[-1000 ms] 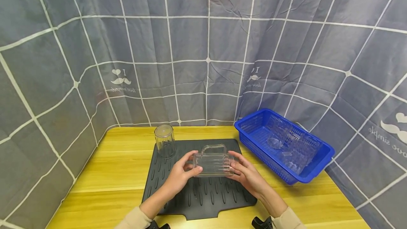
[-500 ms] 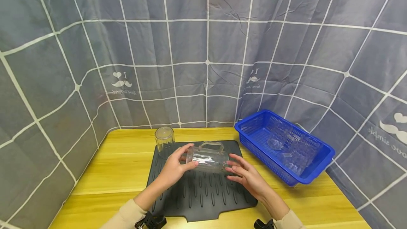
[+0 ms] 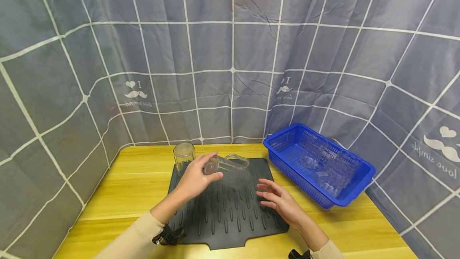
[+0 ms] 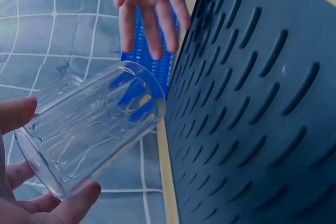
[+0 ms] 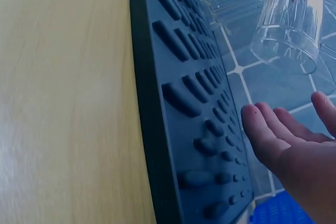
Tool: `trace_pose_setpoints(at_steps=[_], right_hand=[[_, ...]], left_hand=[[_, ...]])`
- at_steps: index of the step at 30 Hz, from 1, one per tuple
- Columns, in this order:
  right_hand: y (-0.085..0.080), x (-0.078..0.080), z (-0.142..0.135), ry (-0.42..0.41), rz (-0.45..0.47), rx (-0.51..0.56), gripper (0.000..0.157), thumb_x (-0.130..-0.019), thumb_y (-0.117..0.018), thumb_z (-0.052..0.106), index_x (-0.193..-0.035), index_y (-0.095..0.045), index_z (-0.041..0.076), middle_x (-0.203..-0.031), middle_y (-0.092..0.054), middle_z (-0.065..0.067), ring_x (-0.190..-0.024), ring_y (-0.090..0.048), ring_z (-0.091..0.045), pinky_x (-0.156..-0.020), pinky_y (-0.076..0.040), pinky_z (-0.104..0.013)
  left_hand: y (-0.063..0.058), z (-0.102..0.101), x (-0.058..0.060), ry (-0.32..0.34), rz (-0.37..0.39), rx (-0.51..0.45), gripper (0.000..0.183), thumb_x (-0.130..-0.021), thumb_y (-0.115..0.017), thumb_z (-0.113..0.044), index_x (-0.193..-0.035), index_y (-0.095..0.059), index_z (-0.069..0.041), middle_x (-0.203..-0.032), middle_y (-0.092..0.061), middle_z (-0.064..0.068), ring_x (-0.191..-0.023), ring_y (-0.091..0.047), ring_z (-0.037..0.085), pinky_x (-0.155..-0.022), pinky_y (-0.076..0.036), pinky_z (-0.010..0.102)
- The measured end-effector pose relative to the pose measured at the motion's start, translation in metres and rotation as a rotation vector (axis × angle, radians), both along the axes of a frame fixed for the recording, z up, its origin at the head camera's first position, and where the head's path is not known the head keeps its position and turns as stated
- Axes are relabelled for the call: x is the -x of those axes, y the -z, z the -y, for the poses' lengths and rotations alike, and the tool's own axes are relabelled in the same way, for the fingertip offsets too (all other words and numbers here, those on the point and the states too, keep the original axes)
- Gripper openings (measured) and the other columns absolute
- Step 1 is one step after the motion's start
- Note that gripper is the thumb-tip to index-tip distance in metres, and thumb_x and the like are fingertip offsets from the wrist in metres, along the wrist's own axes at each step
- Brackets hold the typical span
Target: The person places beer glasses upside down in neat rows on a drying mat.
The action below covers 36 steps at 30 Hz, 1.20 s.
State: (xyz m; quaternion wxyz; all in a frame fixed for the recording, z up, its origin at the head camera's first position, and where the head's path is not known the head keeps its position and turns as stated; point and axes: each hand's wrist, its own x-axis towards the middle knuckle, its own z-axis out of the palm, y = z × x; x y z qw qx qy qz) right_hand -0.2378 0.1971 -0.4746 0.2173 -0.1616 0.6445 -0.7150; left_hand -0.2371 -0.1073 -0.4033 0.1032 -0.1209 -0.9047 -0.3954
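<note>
A clear glass mug (image 3: 231, 174) held by its base above the dark mat (image 3: 230, 223).
Behind the left hand (image 3: 195, 178) another glass (image 3: 183, 155) stands upright; that hand's thumb and fingers curl round the mug's base. The long axis runs rightward, mouth dipping, handle on the far side. The right hand (image 3: 282, 202), fingers loosely spread and holding nothing, waits near the mouth, left of the blue basket (image 3: 300, 180).

Grey curtain (image 3: 212, 47) w/ wht grid + mustache prints (image 3: 135, 94), back & sides; ylw wood-grain tbl (image 3: 118, 195) below.
</note>
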Motion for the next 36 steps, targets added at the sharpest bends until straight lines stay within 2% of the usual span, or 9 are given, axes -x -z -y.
trace_pose_setpoints(at_steps=[4, 9, 13, 16, 21, 27, 31, 36], right_hand=[[0.003, -0.001, -0.002, 0.0, -0.083, -0.111, 0.052, -0.095, -0.053, 0.024, -0.142, -0.034, 0.013, -0.145, -0.028, -0.023, -0.132, -0.03, -0.041, -0.1, -0.036, -0.049], [0.003, -0.004, -0.004, -0.018, -0.227, -0.296, 0.052, -0.092, -0.057, 0.03, -0.139, -0.039, 0.019, -0.145, -0.032, -0.016, -0.132, -0.031, -0.04, -0.098, -0.041, -0.041], [0.002, -0.006, -0.005, -0.036, -0.281, -0.397, 0.05, -0.091, -0.057, 0.035, -0.138, -0.039, 0.027, -0.146, -0.033, -0.01, -0.132, -0.03, -0.037, -0.099, -0.039, -0.046], [0.003, -0.007, -0.004, -0.035, -0.299, -0.42, 0.05, -0.091, -0.057, 0.035, -0.137, -0.039, 0.029, -0.146, -0.033, -0.008, -0.133, -0.029, -0.037, -0.101, -0.034, -0.051], [0.005, -0.007, -0.005, -0.017, -0.313, -0.433, 0.05, -0.09, -0.058, 0.035, -0.136, -0.04, 0.029, -0.145, -0.035, -0.006, -0.134, -0.029, -0.037, -0.102, -0.033, -0.052], [0.002, -0.008, -0.005, 0.0, -0.323, -0.435, 0.048, -0.091, -0.058, 0.032, -0.136, -0.042, 0.024, -0.143, -0.037, -0.01, -0.133, -0.03, -0.038, -0.101, -0.033, -0.054], [-0.007, -0.013, -0.003, 0.011, -0.314, -0.418, 0.048, -0.091, -0.059, 0.029, -0.135, -0.043, 0.02, -0.143, -0.038, -0.011, -0.132, -0.029, -0.04, -0.1, -0.033, -0.054], [-0.003, -0.012, -0.002, 0.015, -0.356, -0.448, 0.045, -0.091, -0.059, 0.03, -0.134, -0.045, 0.024, -0.141, -0.04, -0.007, -0.131, -0.032, -0.039, -0.099, -0.034, -0.056]], left_hand=[[-0.006, 0.001, 0.007, -0.018, -0.014, 0.061, 0.068, -0.076, -0.066, -0.057, -0.136, -0.039, -0.042, -0.124, -0.049, -0.004, -0.088, -0.052, 0.017, -0.07, -0.043, 0.039], [-0.012, -0.001, 0.015, -0.052, -0.037, 0.127, 0.067, -0.077, -0.07, -0.048, -0.137, -0.04, -0.041, -0.128, -0.047, 0.0, -0.09, -0.056, 0.02, -0.072, -0.046, 0.043], [-0.014, -0.001, 0.021, -0.071, -0.03, 0.167, 0.068, -0.077, -0.069, -0.048, -0.138, -0.039, -0.04, -0.133, -0.045, 0.003, -0.107, -0.054, 0.026, -0.08, -0.046, 0.049], [-0.015, -0.002, 0.026, -0.069, -0.02, 0.187, 0.067, -0.078, -0.067, -0.049, -0.138, -0.038, -0.04, -0.133, -0.044, 0.003, -0.111, -0.052, 0.028, -0.082, -0.046, 0.051], [-0.018, -0.001, 0.033, -0.068, -0.017, 0.208, 0.067, -0.078, -0.067, -0.049, -0.138, -0.039, -0.039, -0.127, -0.046, 0.0, -0.101, -0.056, 0.025, -0.075, -0.047, 0.046], [-0.022, 0.001, 0.042, -0.078, -0.019, 0.233, 0.068, -0.077, -0.068, -0.047, -0.138, -0.04, -0.036, -0.132, -0.043, 0.006, -0.108, -0.053, 0.03, -0.078, -0.046, 0.05], [-0.021, 0.002, 0.049, -0.075, -0.023, 0.26, 0.068, -0.077, -0.069, -0.046, -0.139, -0.041, -0.033, -0.124, -0.046, 0.003, -0.104, -0.053, 0.028, -0.078, -0.046, 0.048], [-0.02, 0.002, 0.054, -0.081, -0.024, 0.282, 0.068, -0.078, -0.069, -0.043, -0.139, -0.041, -0.031, -0.127, -0.046, 0.004, -0.111, -0.049, 0.031, -0.084, -0.043, 0.051]])
